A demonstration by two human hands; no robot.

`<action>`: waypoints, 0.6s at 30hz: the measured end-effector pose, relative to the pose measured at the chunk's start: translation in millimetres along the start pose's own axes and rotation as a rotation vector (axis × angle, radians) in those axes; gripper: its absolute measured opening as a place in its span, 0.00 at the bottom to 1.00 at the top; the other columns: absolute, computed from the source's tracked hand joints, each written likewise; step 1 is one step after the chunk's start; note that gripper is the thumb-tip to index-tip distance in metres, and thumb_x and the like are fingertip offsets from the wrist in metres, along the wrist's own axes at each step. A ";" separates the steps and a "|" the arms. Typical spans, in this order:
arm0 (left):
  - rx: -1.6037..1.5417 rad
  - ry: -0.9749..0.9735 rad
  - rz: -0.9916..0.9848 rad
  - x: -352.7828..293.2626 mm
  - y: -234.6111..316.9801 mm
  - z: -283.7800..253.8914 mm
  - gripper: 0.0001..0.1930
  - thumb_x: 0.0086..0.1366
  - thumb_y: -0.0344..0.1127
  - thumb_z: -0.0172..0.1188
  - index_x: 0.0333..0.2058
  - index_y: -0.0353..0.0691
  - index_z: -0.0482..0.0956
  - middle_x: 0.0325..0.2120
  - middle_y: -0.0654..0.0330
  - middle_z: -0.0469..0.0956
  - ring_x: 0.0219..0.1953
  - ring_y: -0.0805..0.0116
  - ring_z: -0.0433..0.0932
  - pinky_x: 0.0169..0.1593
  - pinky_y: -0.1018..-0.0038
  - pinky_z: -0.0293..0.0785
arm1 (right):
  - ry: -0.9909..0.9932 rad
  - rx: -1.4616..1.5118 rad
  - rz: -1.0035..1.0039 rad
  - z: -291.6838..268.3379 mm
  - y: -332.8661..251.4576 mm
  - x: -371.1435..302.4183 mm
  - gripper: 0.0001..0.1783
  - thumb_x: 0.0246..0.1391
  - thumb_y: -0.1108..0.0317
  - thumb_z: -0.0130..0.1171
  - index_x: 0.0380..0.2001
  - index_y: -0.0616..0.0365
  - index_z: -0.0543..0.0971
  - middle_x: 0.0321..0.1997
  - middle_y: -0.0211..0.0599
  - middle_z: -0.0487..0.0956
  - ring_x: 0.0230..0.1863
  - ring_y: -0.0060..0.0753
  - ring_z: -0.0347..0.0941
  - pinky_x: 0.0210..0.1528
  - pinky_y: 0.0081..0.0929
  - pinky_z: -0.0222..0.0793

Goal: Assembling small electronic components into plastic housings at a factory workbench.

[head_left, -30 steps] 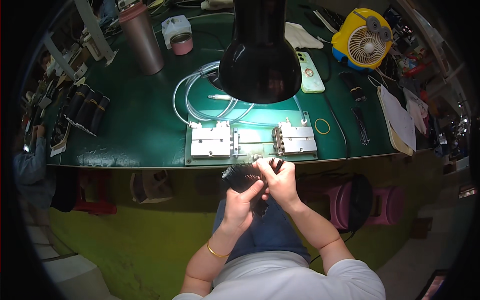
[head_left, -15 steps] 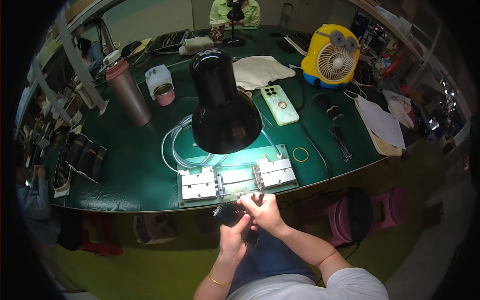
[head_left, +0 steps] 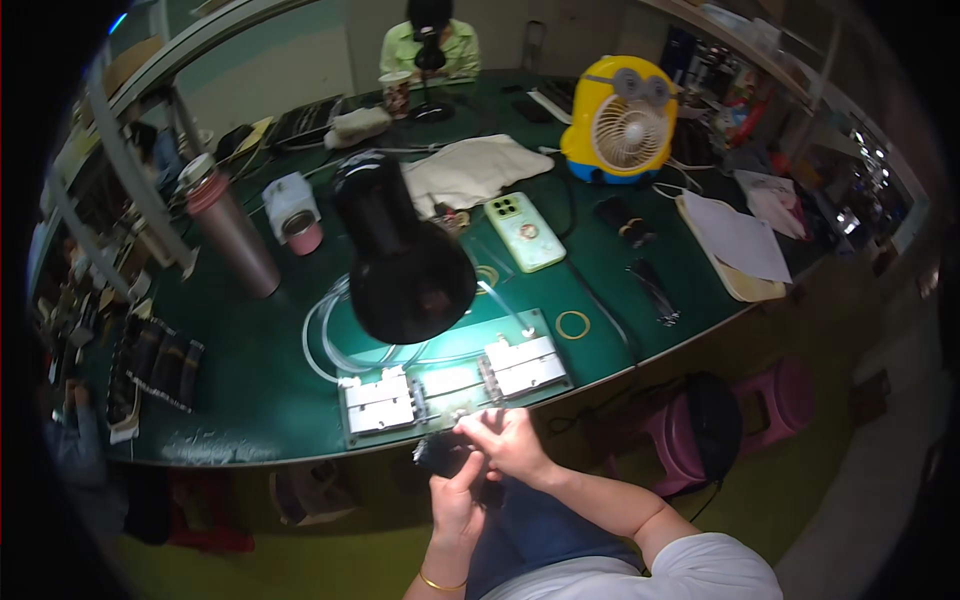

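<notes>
My left hand (head_left: 457,508) is closed around a bundle of thin black wires (head_left: 437,455), its pale tips pointing left, just off the table's front edge. Right above it, my right hand (head_left: 510,443) has thumb and fingers pinched together at the fixture's near side; what lies between the fingertips is too small to make out. The fixture has a pale baseplate (head_left: 447,400) carrying two silver metal blocks, a left one (head_left: 380,408) and a right one (head_left: 523,367). Clear tubes (head_left: 325,350) loop from it. A black desk lamp (head_left: 410,285) hangs over it and lights it.
On the green table (head_left: 255,345) stand a tall flask (head_left: 235,235), a pink cup (head_left: 301,233), a phone (head_left: 525,232) and a yellow fan (head_left: 622,120). More black wire bundles lie left (head_left: 165,365) and right (head_left: 652,292). A co-worker (head_left: 455,50) sits opposite. Pink stools (head_left: 650,440) stand at right.
The view has shifted, so the table things appear lower and further left. Both hands stay together at the wire bundle, with the right still pinching above the left.
</notes>
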State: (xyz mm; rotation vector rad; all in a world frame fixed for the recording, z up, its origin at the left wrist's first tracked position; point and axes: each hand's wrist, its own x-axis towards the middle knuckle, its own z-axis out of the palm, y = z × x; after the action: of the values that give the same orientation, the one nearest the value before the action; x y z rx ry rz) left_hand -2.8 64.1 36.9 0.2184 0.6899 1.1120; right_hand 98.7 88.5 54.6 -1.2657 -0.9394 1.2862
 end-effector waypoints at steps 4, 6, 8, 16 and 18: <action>0.011 -0.013 -0.024 0.9 -1.1 -8.2 0.12 0.57 0.22 0.51 0.41 0.36 0.67 0.31 0.59 0.70 0.26 0.70 0.71 0.26 0.77 0.69 | 0.015 0.021 0.069 2.7 -7.0 -3.4 0.12 0.49 0.65 0.54 0.22 0.64 0.77 0.13 0.30 0.72 0.09 0.13 0.60 0.08 0.14 0.55; 0.007 0.026 0.041 3.5 -3.4 -6.2 0.12 0.57 0.23 0.51 0.41 0.37 0.67 0.31 0.60 0.69 0.26 0.72 0.70 0.25 0.78 0.69 | -0.019 0.039 0.068 -0.1 -13.0 -4.1 0.12 0.48 0.65 0.54 0.22 0.64 0.77 0.14 0.30 0.73 0.13 0.14 0.63 0.12 0.15 0.59; 0.032 0.013 0.028 2.9 -5.5 -5.7 0.11 0.58 0.24 0.51 0.40 0.37 0.67 0.31 0.61 0.69 0.26 0.72 0.70 0.25 0.78 0.68 | 0.001 0.041 0.002 -2.0 -6.2 -3.0 0.12 0.48 0.65 0.54 0.21 0.64 0.77 0.15 0.30 0.73 0.15 0.15 0.64 0.15 0.16 0.60; 0.216 0.151 -0.044 -7.9 5.0 12.2 0.07 0.60 0.30 0.50 0.38 0.38 0.68 0.27 0.61 0.71 0.23 0.74 0.68 0.28 0.79 0.69 | -0.032 0.028 -0.036 -3.2 -19.5 -9.5 0.12 0.47 0.65 0.54 0.19 0.64 0.76 0.18 0.33 0.75 0.21 0.18 0.68 0.26 0.20 0.65; 0.207 0.168 -0.039 -9.1 4.9 15.0 0.07 0.60 0.30 0.50 0.37 0.38 0.68 0.26 0.61 0.71 0.22 0.74 0.67 0.27 0.79 0.68 | -0.025 0.021 -0.097 -4.3 -12.4 -5.7 0.12 0.47 0.65 0.54 0.20 0.64 0.76 0.18 0.33 0.75 0.22 0.18 0.68 0.26 0.20 0.65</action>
State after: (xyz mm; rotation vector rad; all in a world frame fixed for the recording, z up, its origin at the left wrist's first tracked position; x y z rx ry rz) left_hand 0.3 60.8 54.6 0.2886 0.9563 1.0292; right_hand 104.1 84.1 67.1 -1.1763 -0.9902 1.2355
